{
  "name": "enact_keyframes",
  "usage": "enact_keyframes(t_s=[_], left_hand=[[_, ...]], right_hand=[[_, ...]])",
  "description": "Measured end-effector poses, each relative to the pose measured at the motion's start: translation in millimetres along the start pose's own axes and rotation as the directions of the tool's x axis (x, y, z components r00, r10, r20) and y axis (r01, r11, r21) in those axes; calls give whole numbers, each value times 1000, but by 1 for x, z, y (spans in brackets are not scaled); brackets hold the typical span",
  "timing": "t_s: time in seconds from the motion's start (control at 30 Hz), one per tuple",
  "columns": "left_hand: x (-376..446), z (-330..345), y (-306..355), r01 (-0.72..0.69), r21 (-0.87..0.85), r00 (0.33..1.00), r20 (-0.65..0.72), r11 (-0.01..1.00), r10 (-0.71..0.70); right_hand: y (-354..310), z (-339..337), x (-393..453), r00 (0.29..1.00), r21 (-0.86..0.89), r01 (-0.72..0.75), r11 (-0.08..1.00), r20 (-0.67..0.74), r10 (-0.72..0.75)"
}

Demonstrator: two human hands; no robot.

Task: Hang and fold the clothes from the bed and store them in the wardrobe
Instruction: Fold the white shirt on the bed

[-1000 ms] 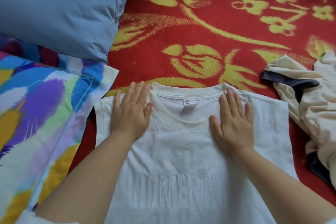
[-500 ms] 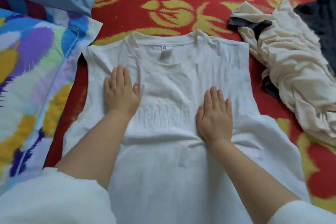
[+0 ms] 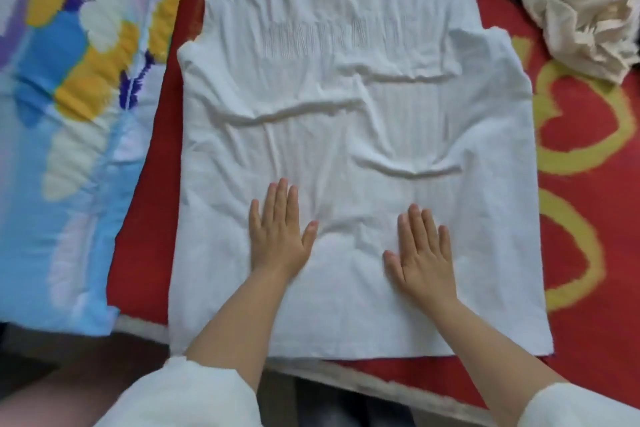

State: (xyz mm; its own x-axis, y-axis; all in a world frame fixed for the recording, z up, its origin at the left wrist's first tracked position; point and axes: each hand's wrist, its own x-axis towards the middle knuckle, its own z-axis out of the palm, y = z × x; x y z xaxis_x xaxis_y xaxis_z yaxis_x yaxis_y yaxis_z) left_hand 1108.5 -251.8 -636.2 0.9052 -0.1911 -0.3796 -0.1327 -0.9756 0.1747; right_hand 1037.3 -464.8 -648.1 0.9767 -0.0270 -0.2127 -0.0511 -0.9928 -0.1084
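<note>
A white T-shirt (image 3: 349,107) lies spread flat, front up, on the red and yellow bedspread (image 3: 585,204), its sleeves folded under and its hem near the bed's front edge. Several cross creases run over its middle. My left hand (image 3: 278,229) presses flat on the lower left of the shirt, fingers straight. My right hand (image 3: 420,253) presses flat on the lower right in the same way. The collar is cut off at the top of the view.
A crumpled cream garment (image 3: 575,0) lies at the upper right, beside the shirt. A multicoloured feather-print quilt (image 3: 69,114) covers the left side. The bed's front edge (image 3: 381,381) runs below the shirt's hem.
Both hands have slid down the shirt from the collar, past the chest lettering, to the lower part near the hem. The view has tilted down with them.
</note>
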Motion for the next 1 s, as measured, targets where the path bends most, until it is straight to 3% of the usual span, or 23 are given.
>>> enact_keyframes(t_s=[0.1, 0.23, 0.33, 0.43, 0.5, 0.6, 0.67, 0.77, 0.87, 0.93, 1.0], left_hand=[[-56, 20, 7, 9, 117, 994, 108, 993, -22], [-103, 37, 0, -187, 138, 976, 138, 973, 168], [-139, 46, -7, -318, 174, 944, 154, 932, 293], [-163, 56, -26, -363, 217, 932, 82, 906, 353], [-167, 52, -41, -279, 211, 957, -25, 937, 290], [-160, 34, -60, -252, 202, 935, -200, 947, 291], [-151, 16, -63, -276, 225, 931, -179, 935, 318], [-146, 3, -64, -330, 179, 932, -91, 927, 350], [-151, -13, -61, -287, 198, 951, -53, 937, 303], [-160, -24, -57, -201, 276, 979, 97, 940, 181], [-172, -34, -55, -134, 334, 954, 297, 933, 31]], right_hand=[[10, 11, -61, 994, -26, 94, 995, 57, -92], [31, 15, -117, 956, -69, 282, 957, 110, -273], [39, 9, -133, 943, -59, 331, 942, 20, -331], [44, -1, -132, 968, -31, 244, 969, -51, -245], [55, -11, -126, 980, -66, 174, 982, -89, -180], [69, -27, -112, 960, -55, 250, 967, -114, -255], [62, -45, -100, 954, -42, 272, 961, -119, -275], [45, -68, -94, 990, -163, 106, 981, 113, -88], [43, -82, -95, 928, -159, 7, 987, 370, 53], [44, -88, -105, 911, -142, 23, 990, 412, 38], [47, -90, -121, 883, -117, 12, 993, 466, 44]])
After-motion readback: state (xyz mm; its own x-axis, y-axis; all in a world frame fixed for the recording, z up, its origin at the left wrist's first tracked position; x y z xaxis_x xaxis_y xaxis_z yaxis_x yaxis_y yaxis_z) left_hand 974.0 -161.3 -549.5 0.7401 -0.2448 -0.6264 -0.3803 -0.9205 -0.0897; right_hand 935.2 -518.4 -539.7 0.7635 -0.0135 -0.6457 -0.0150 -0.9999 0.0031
